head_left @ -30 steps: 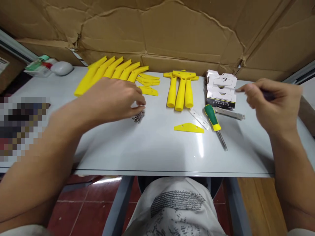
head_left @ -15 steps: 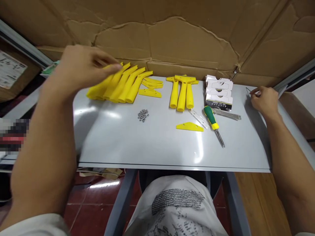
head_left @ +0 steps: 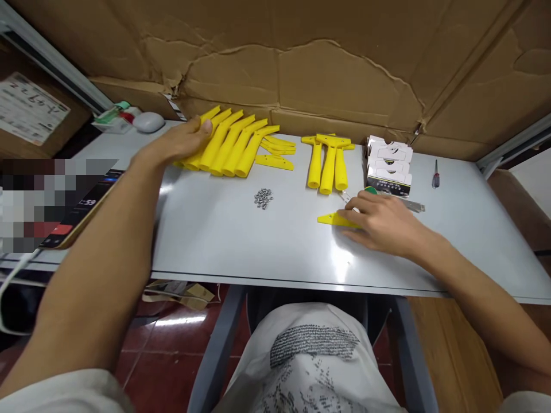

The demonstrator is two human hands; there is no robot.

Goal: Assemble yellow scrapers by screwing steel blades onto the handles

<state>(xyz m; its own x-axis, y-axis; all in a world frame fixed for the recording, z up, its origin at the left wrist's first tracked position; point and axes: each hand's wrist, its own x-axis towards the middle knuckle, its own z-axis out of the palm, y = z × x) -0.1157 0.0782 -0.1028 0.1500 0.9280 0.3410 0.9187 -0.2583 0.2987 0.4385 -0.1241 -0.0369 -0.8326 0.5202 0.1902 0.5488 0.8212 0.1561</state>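
Note:
My left hand (head_left: 189, 137) is closed about the leftmost yellow scraper handle (head_left: 204, 160) in a leaning row, thumb in front; part of its grip is hidden. My right hand (head_left: 383, 223) reaches over a flat yellow plate (head_left: 329, 219) lying on the table, fingers bent and apart around its right end. Under that hand most of a screwdriver is hidden, only its green handle end (head_left: 371, 190) showing. Beyond the hand, thin metal blades (head_left: 414, 205) lie flat, and another blade (head_left: 344, 196) is partly covered. A pile of small screws (head_left: 263, 198) lies between the hands.
Three T-shaped yellow scrapers (head_left: 329, 163) lie at the back. Beside them stand white boxes (head_left: 390, 163). More yellow plates (head_left: 275, 162) are near the handles. A small screwdriver (head_left: 436, 178) lies at right. A phone (head_left: 81, 215) and a white mouse-like object (head_left: 148, 121) are at left.
My right hand has moved left from the far right of the table to the yellow plate, leaving a small screwdriver in sight there. My left hand has lowered onto the handle row.

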